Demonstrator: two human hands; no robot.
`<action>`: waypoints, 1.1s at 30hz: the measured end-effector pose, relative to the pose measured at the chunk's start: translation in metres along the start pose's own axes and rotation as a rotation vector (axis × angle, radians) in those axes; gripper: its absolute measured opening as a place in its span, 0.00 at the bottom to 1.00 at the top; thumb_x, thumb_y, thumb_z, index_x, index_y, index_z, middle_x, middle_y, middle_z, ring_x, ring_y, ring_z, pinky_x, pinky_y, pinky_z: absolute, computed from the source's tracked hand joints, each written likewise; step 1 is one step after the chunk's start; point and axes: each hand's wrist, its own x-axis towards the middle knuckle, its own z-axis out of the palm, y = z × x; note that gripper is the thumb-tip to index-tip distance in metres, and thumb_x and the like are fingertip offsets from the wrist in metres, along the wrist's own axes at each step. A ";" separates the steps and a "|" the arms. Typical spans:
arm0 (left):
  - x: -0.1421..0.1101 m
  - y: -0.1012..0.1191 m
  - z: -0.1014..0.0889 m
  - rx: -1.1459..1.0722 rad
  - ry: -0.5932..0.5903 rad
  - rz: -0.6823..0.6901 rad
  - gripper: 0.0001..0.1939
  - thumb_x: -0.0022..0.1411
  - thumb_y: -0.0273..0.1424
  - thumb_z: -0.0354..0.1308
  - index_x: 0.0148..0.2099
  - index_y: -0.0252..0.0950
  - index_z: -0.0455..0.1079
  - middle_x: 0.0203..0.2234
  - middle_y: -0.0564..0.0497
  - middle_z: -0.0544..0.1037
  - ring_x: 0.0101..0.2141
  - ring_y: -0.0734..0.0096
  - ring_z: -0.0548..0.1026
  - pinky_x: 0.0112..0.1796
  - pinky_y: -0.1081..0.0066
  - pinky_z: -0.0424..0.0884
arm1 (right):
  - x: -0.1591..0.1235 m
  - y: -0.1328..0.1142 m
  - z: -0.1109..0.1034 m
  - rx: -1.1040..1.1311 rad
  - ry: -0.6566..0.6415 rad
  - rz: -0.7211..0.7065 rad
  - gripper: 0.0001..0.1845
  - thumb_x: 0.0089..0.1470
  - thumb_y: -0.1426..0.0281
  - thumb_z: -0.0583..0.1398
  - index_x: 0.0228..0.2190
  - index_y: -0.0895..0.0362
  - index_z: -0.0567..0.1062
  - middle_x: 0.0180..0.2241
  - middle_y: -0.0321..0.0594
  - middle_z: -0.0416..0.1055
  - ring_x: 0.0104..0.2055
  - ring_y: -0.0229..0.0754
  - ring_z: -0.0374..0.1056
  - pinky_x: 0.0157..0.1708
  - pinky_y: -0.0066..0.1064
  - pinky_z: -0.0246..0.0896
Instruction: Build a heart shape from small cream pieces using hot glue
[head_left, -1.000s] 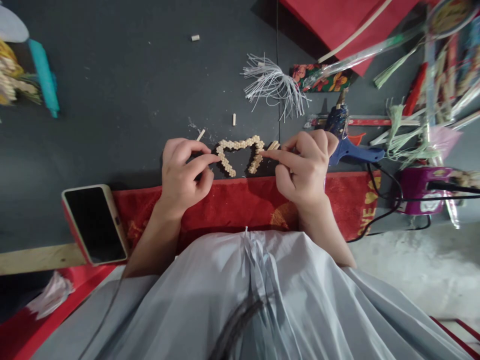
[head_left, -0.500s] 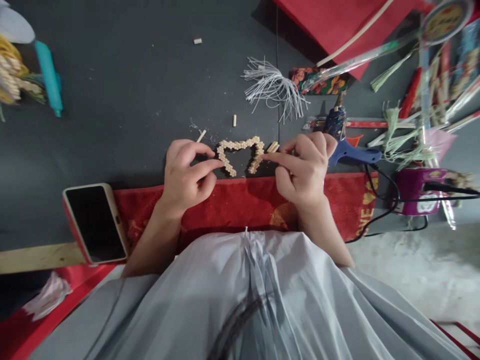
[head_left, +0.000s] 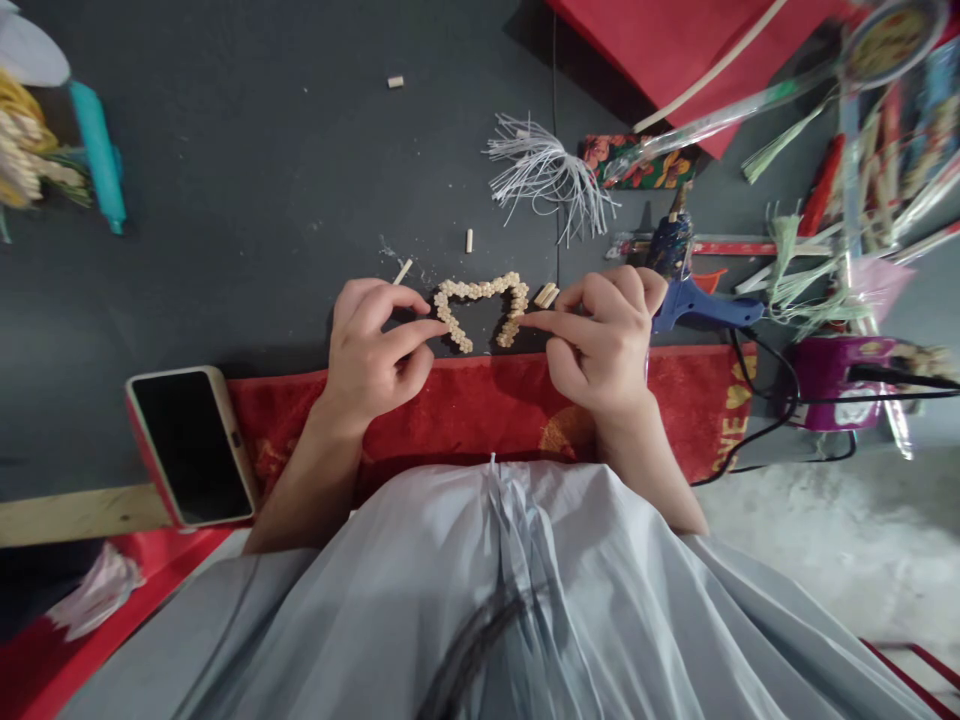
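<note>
A cream-coloured knobbly braided strand (head_left: 478, 291) lies on the dark table, bent into an open shape with a dip in its far side and two loose ends towards me. My left hand (head_left: 379, 345) is at its left side, fingers apart, with the index fingertip touching the outer edge. Opposite it, my right hand (head_left: 604, 335) points its stretched index finger against the right side, the other fingers loosely curled. Neither hand grasps anything. Short pale sticks (head_left: 547, 295) lie by the right hand, and a thin pale stick (head_left: 403, 271) rests just beyond the left.
A red towel (head_left: 480, 405) runs along the near edge, with a phone (head_left: 196, 445) at its left. To the right are a blue glue gun (head_left: 701, 302), its cable and a purple box (head_left: 832, 382). White strands (head_left: 551, 180) and a red sheet (head_left: 675, 60) lie farther back.
My right hand has shifted very slightly left, its index fingertip still at the strand. The left hand and the strand look unmoved.
</note>
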 end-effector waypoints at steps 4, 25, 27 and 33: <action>0.000 0.000 0.000 0.030 -0.031 -0.037 0.15 0.57 0.24 0.55 0.38 0.52 0.75 0.38 0.51 0.78 0.43 0.58 0.74 0.48 0.48 0.71 | 0.000 0.000 0.000 0.017 0.002 -0.009 0.19 0.51 0.71 0.53 0.32 0.45 0.84 0.28 0.38 0.64 0.38 0.45 0.60 0.48 0.49 0.48; 0.001 0.001 0.000 0.024 0.028 0.045 0.17 0.57 0.22 0.54 0.40 0.50 0.75 0.37 0.51 0.78 0.42 0.60 0.74 0.45 0.52 0.72 | 0.000 -0.001 -0.001 -0.037 -0.012 -0.027 0.19 0.52 0.71 0.53 0.33 0.45 0.83 0.28 0.38 0.64 0.38 0.45 0.59 0.47 0.48 0.47; 0.001 0.000 0.000 0.010 0.047 0.076 0.17 0.57 0.21 0.54 0.41 0.50 0.74 0.38 0.51 0.77 0.41 0.60 0.73 0.45 0.52 0.73 | 0.000 -0.001 -0.001 -0.033 0.019 -0.055 0.18 0.52 0.71 0.54 0.33 0.46 0.83 0.28 0.38 0.64 0.38 0.45 0.59 0.46 0.47 0.48; 0.002 -0.001 0.001 -0.021 0.054 0.090 0.18 0.58 0.21 0.53 0.42 0.50 0.74 0.38 0.51 0.77 0.41 0.59 0.73 0.44 0.51 0.71 | -0.001 0.001 0.001 -0.053 0.014 -0.070 0.18 0.53 0.71 0.53 0.33 0.46 0.83 0.28 0.37 0.63 0.38 0.44 0.58 0.47 0.47 0.47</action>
